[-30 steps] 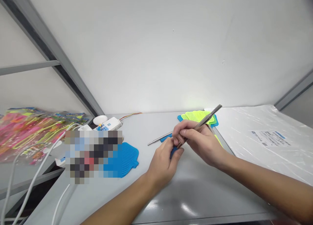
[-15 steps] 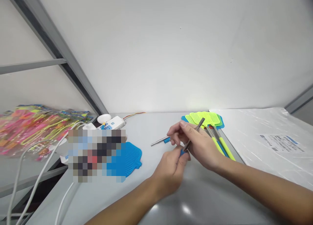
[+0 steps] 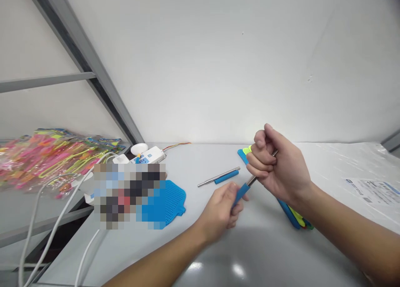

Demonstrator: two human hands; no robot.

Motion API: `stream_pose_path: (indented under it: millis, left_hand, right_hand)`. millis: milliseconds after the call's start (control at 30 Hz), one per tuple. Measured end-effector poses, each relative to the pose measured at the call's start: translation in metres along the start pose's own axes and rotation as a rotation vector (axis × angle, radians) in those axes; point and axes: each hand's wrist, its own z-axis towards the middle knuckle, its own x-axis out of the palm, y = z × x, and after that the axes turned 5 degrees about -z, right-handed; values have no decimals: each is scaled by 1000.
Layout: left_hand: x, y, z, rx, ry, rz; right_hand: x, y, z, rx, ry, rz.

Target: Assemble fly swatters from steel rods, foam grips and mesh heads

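My left hand (image 3: 223, 212) is closed around a blue handle grip (image 3: 240, 195). A metal rod (image 3: 251, 180) sticks out of the top of that grip and runs up into my right hand (image 3: 275, 166), whose fingers are curled round it. The rod's tip shows just past the right fingers. On the table beyond my left hand lie another metal rod (image 3: 215, 178) and a separate blue grip (image 3: 227, 177), side by side. A blue fly swatter head (image 3: 175, 201), full of small holes, rests farther left, partly covered by a blurred patch.
Behind my right arm lie fly swatters with blue and green handles (image 3: 289, 214), mostly hidden. A white wrapped sheet (image 3: 337, 162) covers the right side. At left are a power strip (image 3: 151, 154), white cables (image 3: 54, 212) and bagged colourful items (image 3: 62, 162) by a metal frame.
My right hand has moved up and right and closed its fingers round the rod. More of the blue grip now shows above my left hand. The view has shifted slightly.
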Motion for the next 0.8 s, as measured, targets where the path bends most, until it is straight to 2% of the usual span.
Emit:
stream_pose_path:
  millis: [100, 167, 400, 600, 800]
  left_hand:
    - [-5, -2, 6, -214, 70, -266]
    - [-7, -3, 10, -278, 82, -395]
    - [-17, 9, 18, -309, 5, -613]
    - [-22, 17, 19, -373, -58, -652]
    - [-25, 23, 18, -352, -27, -645]
  right_hand:
    - [-1, 3, 2, -35, -7, -7]
    - [1, 2, 1, -47, 10, -8]
    - [16, -26, -7, -58, 152, -49]
    - [18, -51, -12, -11, 151, -124]
    - [25, -58, -16, 45, 152, -205]
